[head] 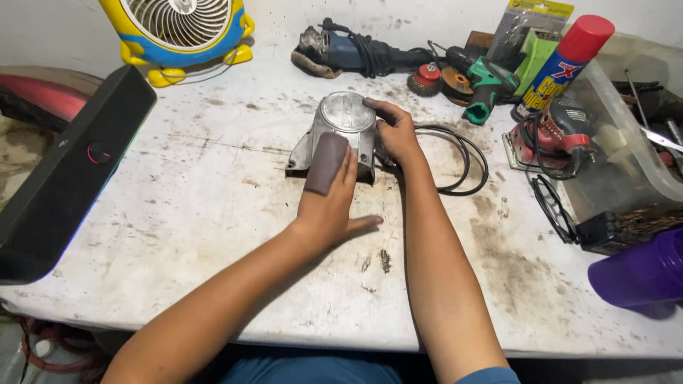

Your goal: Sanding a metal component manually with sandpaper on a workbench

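A grey metal engine cover (343,122) lies on the stained white table (213,213). My left hand (329,210) presses a folded brown piece of sandpaper (326,162) against the cover's near face, fingers flat under the paper. My right hand (395,133) grips the cover's right edge and holds it steady. Both forearms reach in from the near edge of the table.
A black rubber ring (462,160) lies right of the cover. Along the back stand a yellow-and-blue fan (181,32), an angle grinder (348,51), wire brush wheels (427,78), a green drill (487,85) and a spray can (565,64). A sander (551,139), clear bin (633,135) and purple cup (640,274) crowd the right; a black speaker (67,174) lies left.
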